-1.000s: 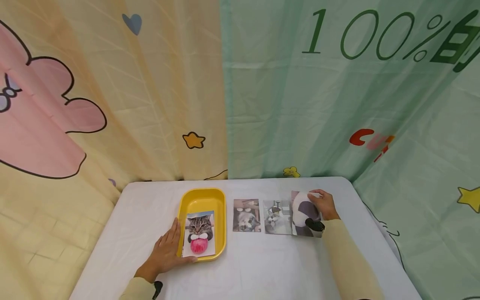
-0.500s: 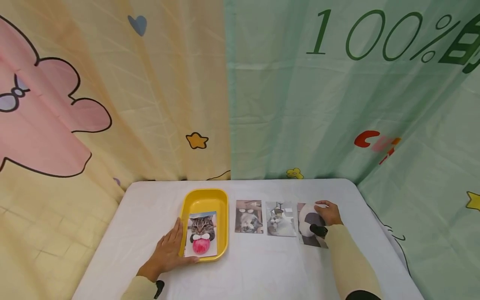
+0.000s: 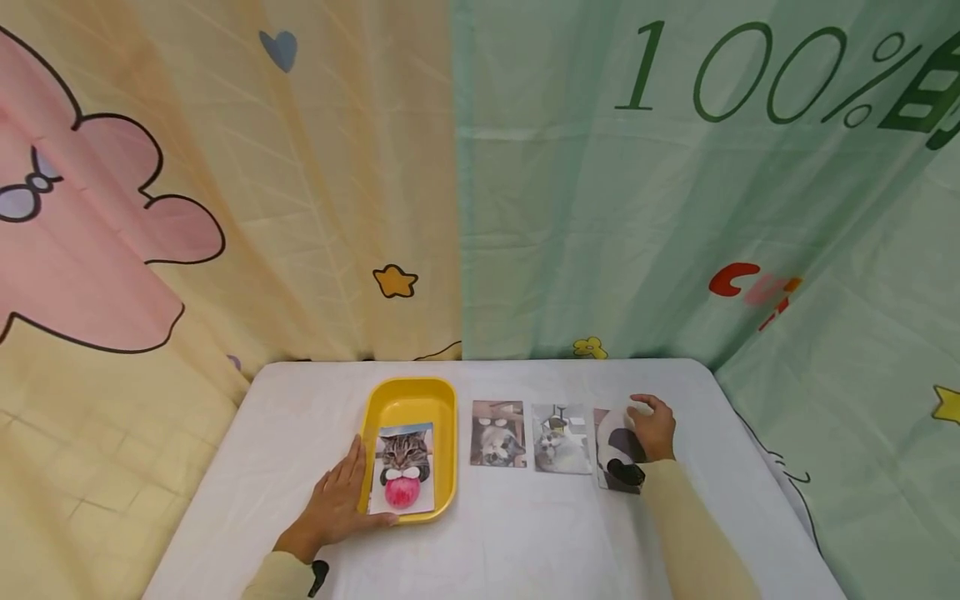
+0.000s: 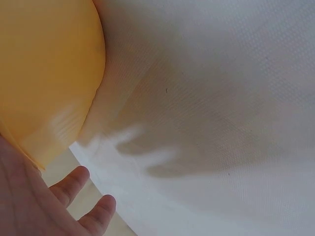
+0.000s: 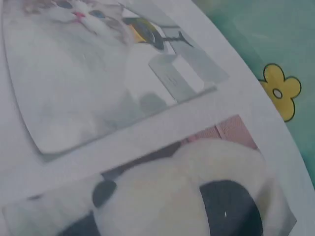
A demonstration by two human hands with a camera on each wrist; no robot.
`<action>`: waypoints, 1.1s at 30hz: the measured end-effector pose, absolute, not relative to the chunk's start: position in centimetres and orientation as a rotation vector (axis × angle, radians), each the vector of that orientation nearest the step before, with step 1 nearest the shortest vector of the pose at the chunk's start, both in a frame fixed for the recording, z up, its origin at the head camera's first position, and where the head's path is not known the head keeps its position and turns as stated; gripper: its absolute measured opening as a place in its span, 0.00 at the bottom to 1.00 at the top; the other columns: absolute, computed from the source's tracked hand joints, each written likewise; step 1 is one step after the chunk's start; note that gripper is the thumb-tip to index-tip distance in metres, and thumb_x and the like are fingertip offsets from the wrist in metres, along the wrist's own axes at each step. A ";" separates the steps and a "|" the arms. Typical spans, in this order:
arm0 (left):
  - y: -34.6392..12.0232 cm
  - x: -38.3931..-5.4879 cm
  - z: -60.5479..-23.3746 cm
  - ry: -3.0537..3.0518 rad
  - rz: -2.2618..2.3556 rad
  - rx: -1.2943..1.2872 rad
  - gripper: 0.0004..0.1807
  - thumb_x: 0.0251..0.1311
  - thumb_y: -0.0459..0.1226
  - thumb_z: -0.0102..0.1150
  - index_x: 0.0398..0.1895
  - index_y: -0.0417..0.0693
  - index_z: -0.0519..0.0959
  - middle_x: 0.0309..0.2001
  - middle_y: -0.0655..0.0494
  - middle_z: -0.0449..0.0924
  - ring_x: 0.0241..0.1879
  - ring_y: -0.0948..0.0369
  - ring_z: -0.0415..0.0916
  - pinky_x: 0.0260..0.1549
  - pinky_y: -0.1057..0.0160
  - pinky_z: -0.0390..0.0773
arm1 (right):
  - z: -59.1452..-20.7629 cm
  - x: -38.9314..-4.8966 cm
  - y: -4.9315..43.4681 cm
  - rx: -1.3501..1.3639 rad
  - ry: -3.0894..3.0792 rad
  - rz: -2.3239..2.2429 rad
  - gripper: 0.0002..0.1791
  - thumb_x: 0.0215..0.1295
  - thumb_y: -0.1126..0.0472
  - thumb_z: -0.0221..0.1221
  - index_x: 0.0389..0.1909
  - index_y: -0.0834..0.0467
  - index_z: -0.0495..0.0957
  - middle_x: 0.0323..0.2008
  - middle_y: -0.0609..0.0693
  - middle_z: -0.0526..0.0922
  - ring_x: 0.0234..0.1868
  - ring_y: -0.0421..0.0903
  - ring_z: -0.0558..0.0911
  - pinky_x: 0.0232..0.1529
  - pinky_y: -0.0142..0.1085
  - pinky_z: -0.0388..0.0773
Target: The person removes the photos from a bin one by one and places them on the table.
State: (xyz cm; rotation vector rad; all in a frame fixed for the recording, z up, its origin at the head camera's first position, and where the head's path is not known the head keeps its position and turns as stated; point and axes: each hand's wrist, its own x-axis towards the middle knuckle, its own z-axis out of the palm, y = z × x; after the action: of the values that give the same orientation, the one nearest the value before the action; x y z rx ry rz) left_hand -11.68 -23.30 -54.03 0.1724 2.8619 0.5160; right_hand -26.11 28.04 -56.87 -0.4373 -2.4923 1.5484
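Note:
My left hand lies along the left side and near corner of a yellow tray, fingers straight and thumb spread. In the left wrist view, fingertips show beside the tray's wall. Inside the tray is a photo card of a tabby cat with a pink ball. My right hand is over the right edge of a black-and-white animal photo card, a gap between thumb and forefinger. That card lies flat in the right wrist view, where no fingers show.
Left of it, a white cat photo card and another cat photo card lie in a row on the white-covered table. A printed curtain hangs behind the table's far edge.
The black-and-white card has moved right, off the white cat card, and down flat into the row. My right hand's fingers have come away from its top edge. My left hand stays at the tray.

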 end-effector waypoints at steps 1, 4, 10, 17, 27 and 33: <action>-23.3 -11.7 -54.0 2.862 0.514 0.173 0.75 0.37 0.75 0.59 0.74 0.31 0.39 0.76 0.37 0.33 0.71 0.40 0.47 0.63 0.34 0.53 | -56.7 -26.1 27.7 -0.415 -2.480 1.534 0.16 0.64 0.67 0.56 0.52 0.67 0.77 0.61 0.66 0.71 0.67 0.62 0.64 0.64 0.56 0.61; -23.3 -11.7 -53.9 2.861 0.515 0.172 0.75 0.37 0.75 0.59 0.74 0.31 0.39 0.76 0.37 0.33 0.71 0.40 0.47 0.63 0.34 0.53 | -56.2 -26.0 26.2 -0.351 -2.451 1.570 0.15 0.65 0.67 0.57 0.52 0.67 0.77 0.61 0.65 0.72 0.67 0.61 0.64 0.66 0.55 0.59; -23.3 -11.7 -53.9 2.859 0.513 0.166 0.75 0.37 0.74 0.60 0.74 0.30 0.39 0.76 0.37 0.33 0.71 0.40 0.47 0.63 0.34 0.53 | -55.3 -25.7 22.6 -0.265 -2.409 1.742 0.15 0.65 0.69 0.58 0.51 0.70 0.76 0.52 0.66 0.77 0.53 0.54 0.76 0.57 0.40 0.73; -23.2 -11.6 -53.9 2.856 0.518 0.169 0.75 0.37 0.74 0.60 0.74 0.30 0.40 0.76 0.36 0.33 0.71 0.40 0.48 0.63 0.34 0.54 | -54.7 -25.3 18.5 -0.172 -2.339 1.994 0.16 0.64 0.71 0.60 0.51 0.72 0.75 0.50 0.67 0.78 0.41 0.40 0.80 0.50 0.38 0.78; -23.2 -11.6 -53.8 2.856 0.534 0.165 0.75 0.37 0.74 0.61 0.74 0.30 0.41 0.76 0.37 0.34 0.70 0.39 0.48 0.63 0.34 0.53 | -54.5 -24.3 11.7 0.042 -2.375 2.142 0.15 0.63 0.71 0.60 0.50 0.73 0.75 0.47 0.69 0.79 0.45 0.51 0.81 0.49 0.41 0.79; -23.1 -11.6 -53.7 2.852 0.525 0.158 0.75 0.37 0.73 0.61 0.74 0.30 0.40 0.76 0.37 0.34 0.71 0.39 0.48 0.63 0.33 0.53 | -53.7 -23.2 7.5 0.203 -2.388 2.139 0.14 0.62 0.72 0.61 0.48 0.74 0.76 0.44 0.69 0.80 0.44 0.57 0.81 0.44 0.37 0.81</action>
State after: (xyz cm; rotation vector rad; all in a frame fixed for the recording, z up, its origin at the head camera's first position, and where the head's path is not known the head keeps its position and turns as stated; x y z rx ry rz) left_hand -11.56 -23.13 -53.70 0.1582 2.8519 0.5254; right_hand -23.25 7.54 -53.66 0.2026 -2.3880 2.1392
